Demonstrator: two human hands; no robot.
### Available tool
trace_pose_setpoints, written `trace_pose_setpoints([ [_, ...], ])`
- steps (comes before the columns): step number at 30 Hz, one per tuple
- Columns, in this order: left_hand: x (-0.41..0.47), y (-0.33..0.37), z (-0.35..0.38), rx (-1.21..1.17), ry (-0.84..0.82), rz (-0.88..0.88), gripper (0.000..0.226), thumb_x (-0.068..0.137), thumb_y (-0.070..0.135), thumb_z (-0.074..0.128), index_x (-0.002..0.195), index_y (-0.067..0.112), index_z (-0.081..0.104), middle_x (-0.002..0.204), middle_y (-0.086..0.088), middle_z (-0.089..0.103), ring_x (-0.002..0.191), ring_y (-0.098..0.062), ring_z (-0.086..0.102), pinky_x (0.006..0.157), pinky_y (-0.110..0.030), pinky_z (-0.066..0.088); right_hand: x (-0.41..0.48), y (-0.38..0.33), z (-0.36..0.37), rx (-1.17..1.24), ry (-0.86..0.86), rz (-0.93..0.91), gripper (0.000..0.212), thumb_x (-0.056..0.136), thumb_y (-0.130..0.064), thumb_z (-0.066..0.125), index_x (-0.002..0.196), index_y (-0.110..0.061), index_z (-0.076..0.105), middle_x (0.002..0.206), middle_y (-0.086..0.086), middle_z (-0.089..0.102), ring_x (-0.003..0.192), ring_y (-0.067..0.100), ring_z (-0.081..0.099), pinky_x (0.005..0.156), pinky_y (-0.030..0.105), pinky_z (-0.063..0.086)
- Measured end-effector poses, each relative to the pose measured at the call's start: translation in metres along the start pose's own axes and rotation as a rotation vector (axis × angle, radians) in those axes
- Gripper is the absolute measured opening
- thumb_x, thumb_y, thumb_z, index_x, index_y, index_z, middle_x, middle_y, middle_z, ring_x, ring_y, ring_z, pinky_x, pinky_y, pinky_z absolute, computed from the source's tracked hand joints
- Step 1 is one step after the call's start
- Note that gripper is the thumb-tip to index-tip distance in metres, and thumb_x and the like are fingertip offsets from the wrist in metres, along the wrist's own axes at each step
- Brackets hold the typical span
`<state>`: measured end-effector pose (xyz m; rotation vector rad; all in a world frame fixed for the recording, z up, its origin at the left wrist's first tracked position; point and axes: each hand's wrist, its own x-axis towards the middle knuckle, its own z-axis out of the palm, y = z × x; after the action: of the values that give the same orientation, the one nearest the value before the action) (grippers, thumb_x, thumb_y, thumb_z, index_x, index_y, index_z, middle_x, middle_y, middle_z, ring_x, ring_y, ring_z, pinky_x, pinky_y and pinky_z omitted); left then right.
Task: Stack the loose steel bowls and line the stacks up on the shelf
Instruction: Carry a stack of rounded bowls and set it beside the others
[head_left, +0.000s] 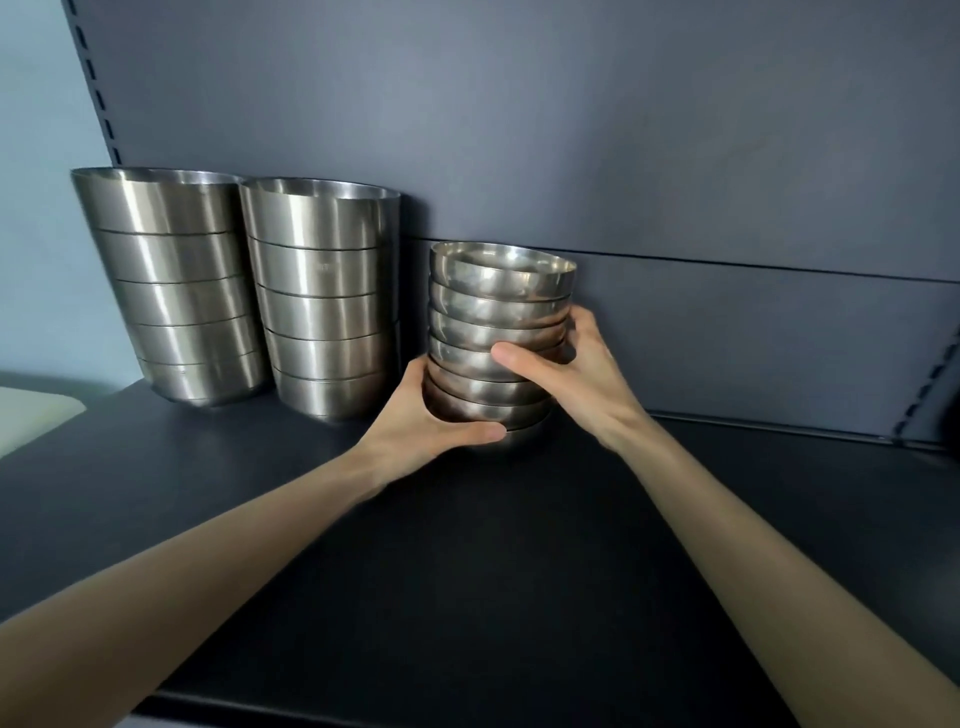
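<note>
A stack of several small steel bowls (498, 317) stands on the dark shelf (467, 545), close to the back panel. My left hand (426, 415) grips the stack low on its left side, thumb across the front of the lowest bowls. My right hand (566, 364) holds it from the right at mid height, thumb on the front. Two taller stacks of larger steel bowls stand to the left: one at the far left (176, 291), one beside it (324, 301). The small stack sits just right of the second tall stack.
The dark back panel (675, 156) rises behind the stacks, with slotted uprights at the left (98, 88) and right (930, 384). A pale surface (31, 415) shows past the shelf's left end. Bare shelf stretches right of the small stack and toward the front edge.
</note>
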<state>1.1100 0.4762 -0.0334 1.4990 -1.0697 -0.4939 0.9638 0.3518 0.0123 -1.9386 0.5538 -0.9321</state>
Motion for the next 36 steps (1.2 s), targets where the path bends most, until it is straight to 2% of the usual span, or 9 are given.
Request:
trace_pose_setpoints([
  [3, 0.006, -0.003, -0.003, -0.010, -0.005, 0.003, 0.103, 0.042, 0.043, 0.091, 0.130, 0.025, 0.041, 0.111, 0.018, 0.064, 0.098, 0.014, 0.059, 0.075, -0.002, 0.045, 0.007, 0.002, 0.004, 0.018, 0.000, 0.014, 0.109, 0.041, -0.075, 0.079, 0.132, -0.030, 0.040, 0.106, -0.028, 0.065, 0.105, -0.010, 0.059, 0.096, 0.026, 0.049],
  [8, 0.011, -0.005, -0.008, -0.008, -0.001, 0.001, 0.115, 0.041, 0.044, 0.090, 0.139, 0.019, 0.034, 0.116, 0.019, 0.061, 0.099, 0.015, 0.057, 0.078, -0.002, 0.045, 0.015, 0.003, 0.009, 0.017, -0.007, 0.021, 0.108, 0.041, -0.075, 0.080, 0.131, -0.031, 0.041, 0.103, -0.030, 0.065, 0.103, -0.010, 0.060, 0.098, 0.032, 0.050],
  [12, 0.014, -0.009, -0.010, 0.006, 0.011, -0.032, 0.130, 0.039, 0.050, 0.093, 0.144, 0.020, 0.024, 0.121, 0.020, 0.056, 0.108, 0.010, 0.055, 0.089, -0.010, 0.047, 0.020, 0.004, 0.013, 0.021, -0.014, 0.022, 0.108, 0.041, -0.075, 0.080, 0.131, -0.031, 0.041, 0.104, -0.030, 0.065, 0.103, -0.009, 0.060, 0.098, 0.033, 0.050],
  [15, 0.017, -0.015, -0.010, 0.006, 0.025, -0.050, 0.129, 0.036, 0.054, 0.090, 0.142, 0.024, 0.024, 0.119, 0.019, 0.058, 0.108, 0.008, 0.057, 0.091, -0.014, 0.048, 0.023, 0.004, 0.014, 0.030, -0.016, 0.026, 0.109, 0.040, -0.075, 0.081, 0.131, -0.031, 0.041, 0.106, -0.028, 0.066, 0.103, -0.009, 0.061, 0.098, 0.033, 0.050],
  [18, 0.020, -0.019, -0.011, 0.011, 0.038, -0.061, 0.129, 0.033, 0.060, 0.090, 0.140, 0.027, 0.026, 0.120, 0.018, 0.059, 0.111, 0.002, 0.058, 0.101, -0.027, 0.046, 0.025, 0.005, 0.016, 0.035, -0.024, 0.029, 0.110, 0.041, -0.074, 0.081, 0.133, -0.030, 0.041, 0.109, -0.024, 0.066, 0.105, -0.007, 0.061, 0.098, 0.034, 0.051],
  [20, 0.021, -0.021, -0.012, 0.021, 0.043, -0.056, 0.130, 0.033, 0.062, 0.089, 0.141, 0.027, 0.027, 0.122, 0.018, 0.059, 0.114, 0.001, 0.056, 0.104, -0.031, 0.045, 0.027, 0.005, 0.016, 0.037, -0.029, 0.028, 0.111, 0.041, -0.074, 0.081, 0.134, -0.029, 0.040, 0.110, -0.023, 0.066, 0.105, -0.006, 0.061, 0.099, 0.035, 0.050],
  [26, 0.020, -0.021, -0.012, 0.082, 0.067, -0.045, 0.132, 0.032, 0.070, 0.085, 0.143, 0.025, 0.029, 0.125, 0.018, 0.058, 0.119, -0.002, 0.053, 0.106, -0.033, 0.042, 0.028, 0.003, 0.017, 0.041, -0.034, 0.020, 0.114, 0.041, -0.073, 0.081, 0.136, -0.027, 0.039, 0.112, -0.021, 0.066, 0.106, -0.004, 0.061, 0.099, 0.036, 0.050],
  [36, 0.017, -0.016, -0.011, 0.096, 0.062, -0.048, 0.135, 0.034, 0.070, 0.084, 0.146, 0.024, 0.025, 0.131, 0.016, 0.055, 0.123, -0.003, 0.050, 0.108, -0.033, 0.040, 0.024, 0.000, 0.016, 0.057, -0.058, 0.041, 0.110, 0.043, -0.071, 0.081, 0.136, -0.030, 0.038, 0.113, -0.023, 0.065, 0.107, -0.003, 0.061, 0.097, 0.040, 0.052],
])
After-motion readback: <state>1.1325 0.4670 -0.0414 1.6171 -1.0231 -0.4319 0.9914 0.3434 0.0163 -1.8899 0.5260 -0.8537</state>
